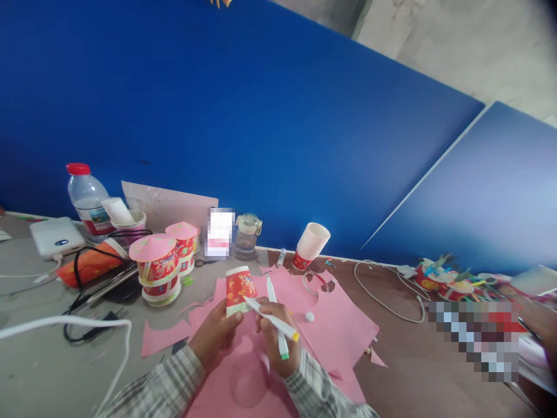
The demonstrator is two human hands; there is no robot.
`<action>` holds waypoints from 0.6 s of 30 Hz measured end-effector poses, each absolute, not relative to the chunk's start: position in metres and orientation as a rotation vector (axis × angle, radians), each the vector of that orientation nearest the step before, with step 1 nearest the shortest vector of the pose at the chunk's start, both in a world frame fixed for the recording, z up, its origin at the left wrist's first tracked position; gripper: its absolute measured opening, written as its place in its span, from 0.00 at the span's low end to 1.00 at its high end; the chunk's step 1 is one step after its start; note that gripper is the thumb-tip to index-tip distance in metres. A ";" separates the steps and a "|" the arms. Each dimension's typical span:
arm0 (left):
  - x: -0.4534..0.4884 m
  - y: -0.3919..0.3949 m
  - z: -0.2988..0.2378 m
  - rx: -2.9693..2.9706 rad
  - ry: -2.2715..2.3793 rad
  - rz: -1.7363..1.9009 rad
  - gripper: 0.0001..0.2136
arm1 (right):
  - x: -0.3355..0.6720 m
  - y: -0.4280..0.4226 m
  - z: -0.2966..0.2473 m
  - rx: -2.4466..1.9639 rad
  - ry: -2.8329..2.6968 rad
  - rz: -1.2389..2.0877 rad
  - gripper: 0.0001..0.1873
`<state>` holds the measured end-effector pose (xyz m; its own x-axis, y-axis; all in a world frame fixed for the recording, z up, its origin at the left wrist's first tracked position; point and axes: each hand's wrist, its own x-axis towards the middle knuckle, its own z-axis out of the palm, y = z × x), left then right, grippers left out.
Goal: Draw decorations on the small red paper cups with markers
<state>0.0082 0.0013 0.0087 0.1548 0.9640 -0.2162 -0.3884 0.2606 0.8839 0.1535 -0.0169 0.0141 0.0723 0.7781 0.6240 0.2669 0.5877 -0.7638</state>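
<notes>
My left hand [215, 332] is closed around the lower left side of a red printed paper cup [240, 288], which is tilted with its pale green-marked band toward me. Two white markers are in my closed right hand [281, 342]. The marker with a yellow end [284, 326] points at the cup's lower part; whether its tip touches cannot be made out. A green-ended marker [272, 290] crosses it, pointing away from me. Beneath both hands lies cut pink paper [343, 331]. A small white cap [309, 317] rests on it, right of my hand.
At left stand decorated cups with pink cone tops [154, 248], a bottle [89, 197], a power bank [57, 238] and cables. A phone [220, 232], a water jar [248, 237] and stacked cups [312, 244] line the blue partition [261, 116]. Another person's arm [528, 313] shows at right.
</notes>
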 end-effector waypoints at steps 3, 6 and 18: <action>0.009 0.001 0.009 0.788 0.941 1.122 0.17 | 0.154 -0.018 0.016 -0.918 -1.591 0.423 0.08; 0.010 0.001 0.012 0.794 0.962 1.114 0.17 | 0.153 -0.019 0.019 -0.908 -1.607 0.374 0.08; 0.009 0.001 0.009 0.792 0.955 1.121 0.16 | 0.152 -0.017 0.019 -0.907 -1.677 0.346 0.08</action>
<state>0.0087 0.0006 0.0095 0.1460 0.9647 -0.2191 -0.3691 0.2586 0.8927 0.1515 -0.0171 0.0193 -0.0607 0.7171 0.6943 0.3836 0.6589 -0.6470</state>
